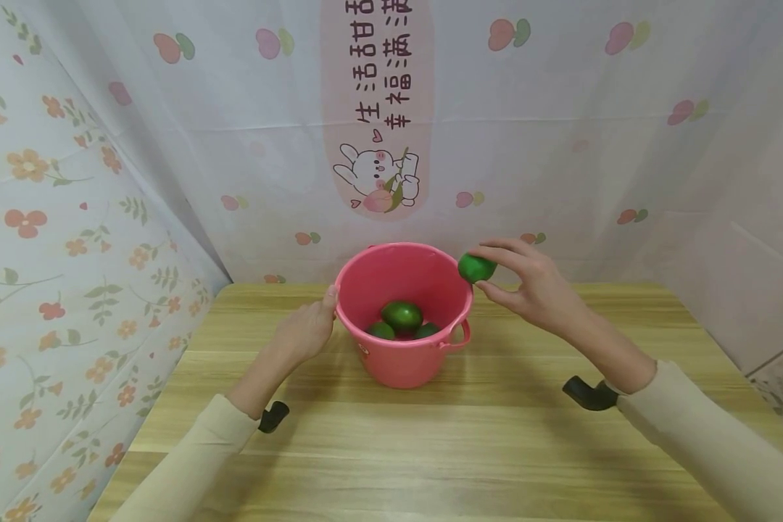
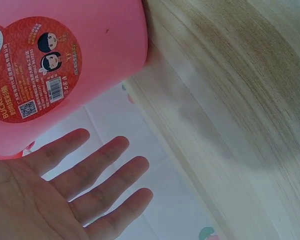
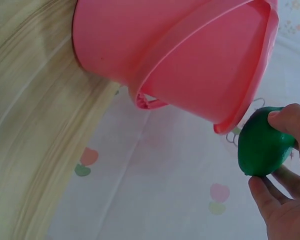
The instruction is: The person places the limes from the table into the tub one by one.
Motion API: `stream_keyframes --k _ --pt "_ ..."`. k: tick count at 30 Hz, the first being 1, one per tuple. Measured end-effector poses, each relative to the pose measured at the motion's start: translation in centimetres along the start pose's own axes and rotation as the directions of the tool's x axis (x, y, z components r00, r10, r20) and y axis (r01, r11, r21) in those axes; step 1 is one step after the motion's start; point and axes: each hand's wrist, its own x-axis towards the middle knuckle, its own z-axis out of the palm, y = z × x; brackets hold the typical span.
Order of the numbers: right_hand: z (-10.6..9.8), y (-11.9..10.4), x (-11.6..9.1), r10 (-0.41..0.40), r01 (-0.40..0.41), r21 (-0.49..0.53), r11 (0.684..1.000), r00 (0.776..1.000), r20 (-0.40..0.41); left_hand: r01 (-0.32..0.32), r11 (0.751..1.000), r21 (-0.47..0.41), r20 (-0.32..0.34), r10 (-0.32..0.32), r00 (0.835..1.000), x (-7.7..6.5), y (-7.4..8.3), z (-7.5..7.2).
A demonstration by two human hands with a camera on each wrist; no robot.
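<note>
A pink plastic bucket stands upright on the wooden table. Inside it lie three green fruits, the shiny oval one showing most fully. My right hand pinches a green lime between thumb and fingers, at the height of the bucket's right rim and just outside it. In the right wrist view, the lime is smooth with a small pointed tip. At the left rim rests my left hand, its thumb at the edge. Its fingers are straight and spread beside the bucket in the left wrist view.
Behind the table hangs a white curtain with fruit prints and a rabbit picture; a floral curtain covers the left side. The bucket's pink handle hangs on its right front. A red label is on the bucket's side.
</note>
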Motion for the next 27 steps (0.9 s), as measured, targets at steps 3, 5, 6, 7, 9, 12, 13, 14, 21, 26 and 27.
stream_keyframes --k 3,5,6,7,9,12,13,14,21,26,27 --pt "0.2 -0.3 0.3 0.006 -0.006 0.009 1.0 1.0 0.007 -0.001 1.0 0.002 -0.001 0.001 1.0 0.0 0.0 0.0" --pt "0.3 -0.5 0.5 0.008 -0.008 0.017 1.0 1.0 0.011 0.001 1.0 0.002 0.001 -0.001 1.0 0.0 0.1 0.0" --pt "0.3 -0.6 0.6 0.008 -0.008 0.02 1.0 1.0 0.014 0.002 1.0 0.002 0.002 -0.002 1.0 0.0 0.1 0.0" --pt "0.4 -0.7 0.7 0.008 -0.009 0.024 1.0 1.0 0.016 0.003 1.0 0.002 0.003 -0.003 1.0 0.0 0.1 0.0" --pt "0.4 -0.9 0.8 0.01 -0.011 0.033 0.999 1.0 0.022 0.008 1.0 0.004 0.005 -0.008 1.0 0.0 0.1 0.0" --pt "0.6 -1.1 1.0 0.011 -0.013 0.044 0.999 1.0 0.029 0.014 1.0 0.008 0.007 -0.014 1.0 0.0 0.1 0.0" --pt "0.6 -1.2 1.1 0.011 -0.012 0.045 0.999 0.999 0.031 0.014 1.0 0.009 0.007 -0.015 1.0 0.0 0.2 0.0" --pt "0.7 -1.3 1.1 0.009 -0.011 0.047 0.999 0.999 0.032 0.016 1.0 0.01 0.007 -0.016 1.0 0.0 0.2 0.0" --pt "0.9 -1.6 1.4 -0.015 0.014 0.049 0.999 0.999 0.031 0.018 1.0 0.009 0.001 -0.018 1.0 0.0 0.3 -0.1" --pt "1.1 -2.0 1.6 -0.017 0.014 0.061 0.998 0.999 0.047 0.014 1.0 0.009 -0.002 -0.014 1.0 -0.1 0.3 -0.1" --pt "1.1 -2.1 1.6 -0.017 0.013 0.067 0.998 0.999 0.049 0.012 1.0 0.008 -0.001 -0.012 1.0 -0.1 0.3 -0.1"
